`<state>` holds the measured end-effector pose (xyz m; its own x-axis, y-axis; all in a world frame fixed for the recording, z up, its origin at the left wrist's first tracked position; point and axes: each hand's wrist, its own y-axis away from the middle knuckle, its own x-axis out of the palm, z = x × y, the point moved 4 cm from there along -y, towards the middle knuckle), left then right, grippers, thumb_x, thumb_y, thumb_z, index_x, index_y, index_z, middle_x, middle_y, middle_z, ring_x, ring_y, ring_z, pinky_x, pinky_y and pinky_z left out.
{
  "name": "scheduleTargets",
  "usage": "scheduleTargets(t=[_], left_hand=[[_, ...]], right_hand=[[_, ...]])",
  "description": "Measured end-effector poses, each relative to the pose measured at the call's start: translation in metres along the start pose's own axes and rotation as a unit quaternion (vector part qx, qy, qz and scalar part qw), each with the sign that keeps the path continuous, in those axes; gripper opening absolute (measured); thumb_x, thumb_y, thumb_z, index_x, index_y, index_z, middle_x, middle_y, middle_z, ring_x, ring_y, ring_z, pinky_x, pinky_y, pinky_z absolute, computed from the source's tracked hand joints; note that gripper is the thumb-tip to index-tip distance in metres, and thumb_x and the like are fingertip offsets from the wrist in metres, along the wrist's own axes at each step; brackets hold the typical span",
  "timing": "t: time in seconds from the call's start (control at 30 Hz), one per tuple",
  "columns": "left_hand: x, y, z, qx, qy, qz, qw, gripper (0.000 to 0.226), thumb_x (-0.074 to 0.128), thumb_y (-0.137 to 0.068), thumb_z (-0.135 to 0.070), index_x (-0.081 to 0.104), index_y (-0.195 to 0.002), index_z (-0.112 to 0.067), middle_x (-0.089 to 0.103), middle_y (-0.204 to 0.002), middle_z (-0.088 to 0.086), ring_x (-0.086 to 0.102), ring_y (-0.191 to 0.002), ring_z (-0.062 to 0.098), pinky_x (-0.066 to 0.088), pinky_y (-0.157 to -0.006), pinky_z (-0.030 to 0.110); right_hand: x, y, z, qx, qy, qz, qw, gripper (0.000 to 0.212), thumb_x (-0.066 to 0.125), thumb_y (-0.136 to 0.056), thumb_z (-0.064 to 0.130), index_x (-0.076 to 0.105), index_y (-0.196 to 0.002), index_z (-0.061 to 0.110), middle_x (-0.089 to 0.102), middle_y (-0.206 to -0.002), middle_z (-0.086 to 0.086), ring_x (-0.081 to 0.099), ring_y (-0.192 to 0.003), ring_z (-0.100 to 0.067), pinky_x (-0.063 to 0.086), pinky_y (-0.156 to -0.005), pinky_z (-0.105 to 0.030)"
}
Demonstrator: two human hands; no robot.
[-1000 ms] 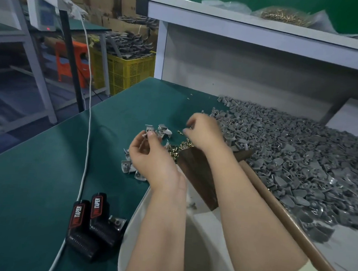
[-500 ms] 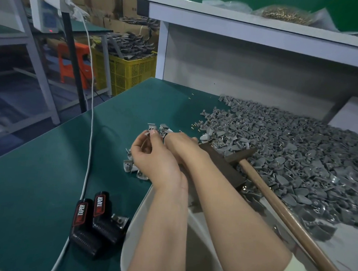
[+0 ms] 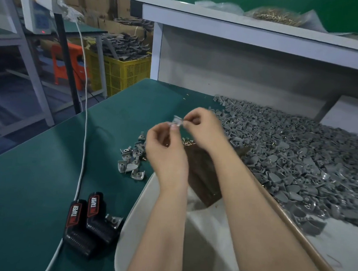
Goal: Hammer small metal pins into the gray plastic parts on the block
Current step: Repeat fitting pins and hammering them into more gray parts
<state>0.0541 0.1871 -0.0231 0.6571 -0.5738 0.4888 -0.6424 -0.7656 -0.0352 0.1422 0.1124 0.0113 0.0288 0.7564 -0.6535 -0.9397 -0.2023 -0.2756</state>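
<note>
My left hand (image 3: pixel 164 147) and my right hand (image 3: pixel 203 128) are raised together above the green table, both pinching one small gray plastic part (image 3: pixel 178 122) between their fingertips. Whether a pin is in my right fingers I cannot tell. Below my hands lies the dark brown block (image 3: pixel 201 174), with a few brass pins (image 3: pixel 188 141) at its far end. A hammer's wooden handle (image 3: pixel 294 226) runs under my right forearm; its head is hidden.
A big heap of gray parts (image 3: pixel 298 155) covers the table's right side. A small cluster of gray parts (image 3: pixel 131 159) lies left of the block. Two black battery packs (image 3: pixel 89 222) and a white cable (image 3: pixel 84 129) lie at the left. A white tub (image 3: pixel 135 216) sits under my arms.
Both hands have lifted off the block, up and away from me, carrying a gray part between them. Before, my right hand reached to the pins on the block.
</note>
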Motion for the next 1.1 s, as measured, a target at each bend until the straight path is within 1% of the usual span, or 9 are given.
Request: scheduleTargets(t=[0.07,0.17,0.23,0.33,0.43,0.63,0.9,1.0,1.1], left_hand=[[0.014,0.011,0.000,0.045,-0.124,0.117,0.984,0.013,0.064,-0.088,-0.014,0.056,-0.083,-0.023,0.063,-0.082,-0.012,0.061,-0.080,0.002,0.046,-0.078,0.016],[0.027,0.027,0.007,0.105,-0.339,0.229,0.906,0.008,0.062,-0.088,-0.022,0.058,-0.086,-0.029,0.063,-0.090,-0.013,0.058,-0.096,0.012,0.040,-0.092,0.032],[0.030,0.032,0.013,0.127,-0.478,0.255,0.831,0.008,0.059,-0.088,-0.027,0.062,-0.092,-0.033,0.059,-0.108,-0.010,0.048,-0.111,0.020,0.027,-0.090,0.034],[0.029,0.035,0.020,0.111,-0.568,0.284,0.764,0.010,0.060,-0.087,-0.031,0.065,-0.094,-0.035,0.051,-0.121,-0.008,0.036,-0.119,0.025,0.021,-0.088,0.035],[0.029,0.035,0.020,0.100,-0.582,0.290,0.753,0.008,0.062,-0.086,-0.035,0.067,-0.093,-0.034,0.051,-0.123,-0.008,0.035,-0.122,0.026,0.021,-0.090,0.035],[0.028,0.034,0.022,0.107,-0.583,0.290,0.751,0.009,0.063,-0.086,-0.033,0.067,-0.094,-0.034,0.050,-0.127,-0.007,0.035,-0.121,0.025,0.022,-0.095,0.036],[0.030,0.033,0.024,0.127,-0.570,0.291,0.758,0.007,0.063,-0.086,-0.029,0.069,-0.090,-0.030,0.053,-0.123,-0.008,0.035,-0.118,0.026,0.020,-0.089,0.034],[0.032,0.034,0.022,0.141,-0.574,0.292,0.752,0.012,0.058,-0.086,-0.022,0.067,-0.083,-0.029,0.055,-0.118,-0.008,0.035,-0.117,0.026,0.020,-0.087,0.032],[0.033,0.035,0.019,0.135,-0.573,0.294,0.753,0.027,0.051,-0.084,-0.014,0.048,-0.060,-0.027,0.056,-0.118,-0.008,0.034,-0.116,0.026,0.020,-0.088,0.032]], right_hand=[[-0.034,0.014,-0.011,0.031,-0.064,-0.012,0.997,0.010,0.064,-0.086,0.007,0.069,-0.091,0.012,0.069,-0.091,0.000,0.064,-0.084,-0.012,0.052,-0.077,-0.024],[-0.070,0.046,-0.032,0.072,-0.114,0.009,0.991,0.017,0.061,-0.087,0.002,0.070,-0.088,0.017,0.069,-0.084,0.003,0.062,-0.063,0.006,0.049,-0.051,-0.011],[-0.081,0.063,-0.043,0.075,-0.070,0.013,0.995,0.020,0.062,-0.087,0.002,0.072,-0.090,0.019,0.068,-0.081,0.011,0.062,-0.064,0.010,0.048,-0.058,-0.008],[-0.079,0.075,-0.053,0.080,-0.014,0.021,0.997,0.019,0.064,-0.086,0.007,0.071,-0.089,0.025,0.068,-0.085,0.011,0.065,-0.083,-0.003,0.053,-0.084,-0.027],[-0.073,0.077,-0.055,0.070,0.006,0.012,0.997,0.017,0.065,-0.085,0.009,0.067,-0.081,0.026,0.069,-0.085,0.002,0.065,-0.086,-0.017,0.052,-0.088,-0.041],[-0.067,0.078,-0.051,0.011,0.146,0.037,0.989,0.012,0.062,-0.088,0.017,0.062,-0.080,0.025,0.059,-0.078,0.011,0.054,-0.078,-0.009,0.039,-0.073,-0.022],[-0.056,0.079,-0.033,-0.004,0.312,0.058,0.948,0.007,0.056,-0.088,0.008,0.062,-0.088,0.010,0.060,-0.097,-0.007,0.059,-0.089,-0.025,0.049,-0.076,-0.032],[-0.054,0.079,-0.019,-0.007,0.372,0.080,0.925,0.011,0.050,-0.086,-0.001,0.056,-0.080,0.007,0.049,-0.078,-0.007,0.052,-0.076,-0.027,0.042,-0.065,-0.031],[-0.052,0.078,-0.010,-0.016,0.406,0.093,0.909,0.018,0.046,-0.085,-0.005,0.046,-0.071,0.007,0.040,-0.069,-0.004,0.045,-0.072,-0.026,0.039,-0.063,-0.032]])
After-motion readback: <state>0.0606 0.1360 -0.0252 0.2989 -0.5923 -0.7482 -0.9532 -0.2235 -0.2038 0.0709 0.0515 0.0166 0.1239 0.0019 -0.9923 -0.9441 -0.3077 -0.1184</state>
